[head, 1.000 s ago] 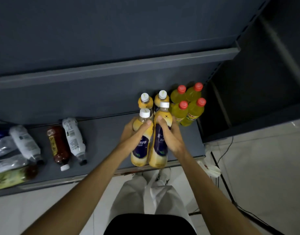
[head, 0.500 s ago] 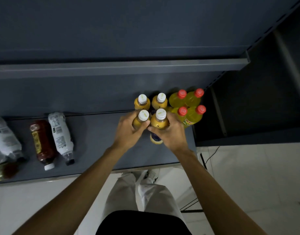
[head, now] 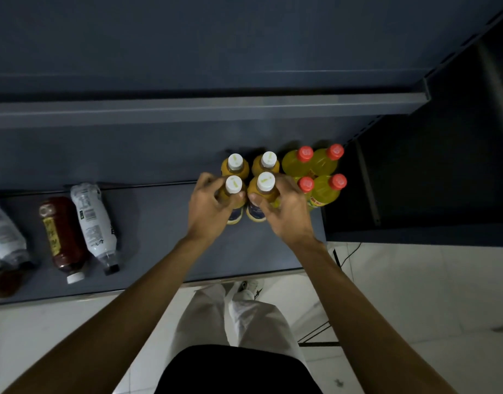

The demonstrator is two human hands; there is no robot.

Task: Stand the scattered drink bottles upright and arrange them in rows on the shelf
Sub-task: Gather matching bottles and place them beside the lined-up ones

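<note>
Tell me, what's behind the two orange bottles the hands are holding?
Behind the front orange bottles, held by the left hand and right hand, stand two more white-capped orange bottles. Their lower parts are hidden.

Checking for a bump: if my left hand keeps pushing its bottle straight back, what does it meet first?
Probably the white-capped orange bottle directly behind the bottle your left hand grips; the gap looks slim.

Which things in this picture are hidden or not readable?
- Head view: labels of the front orange bottles are covered by the left hand and right hand.
- Bottles at the left edge are cut off by the frame.
- Print on the lying white bottle is too small.
</note>
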